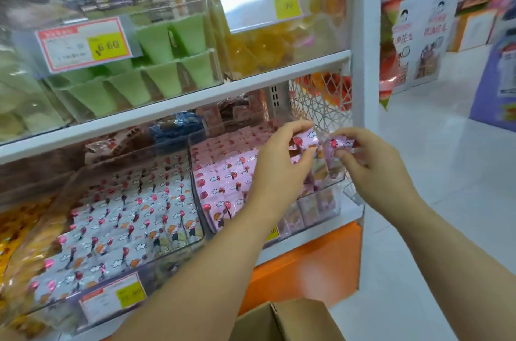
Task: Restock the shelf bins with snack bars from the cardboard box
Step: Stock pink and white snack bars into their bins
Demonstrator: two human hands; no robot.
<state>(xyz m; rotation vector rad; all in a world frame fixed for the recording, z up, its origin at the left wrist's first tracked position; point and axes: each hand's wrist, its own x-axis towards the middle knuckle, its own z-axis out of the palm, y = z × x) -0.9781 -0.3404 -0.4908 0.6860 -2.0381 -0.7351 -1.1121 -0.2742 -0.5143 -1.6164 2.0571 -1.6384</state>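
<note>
My left hand [282,164] pinches a pink-wrapped snack bar [306,139] over the right end of a clear shelf bin [329,201]. That bin holds rows of pink snack bars [223,181]. My right hand [371,161] pinches a second pink bar [339,142] just to the right of the first, above the bin's right corner. The open cardboard box [287,321] sits at the bottom edge of the view, below my arms; its inside is hidden.
A neighbouring clear bin of white-wrapped bars [125,229] lies to the left. Green packs [156,66] and yellow packs [259,44] fill the bins on the shelf above. A white shelf post [365,61] and lattice side panel [318,106] stand on the right. An orange base [307,270] runs below.
</note>
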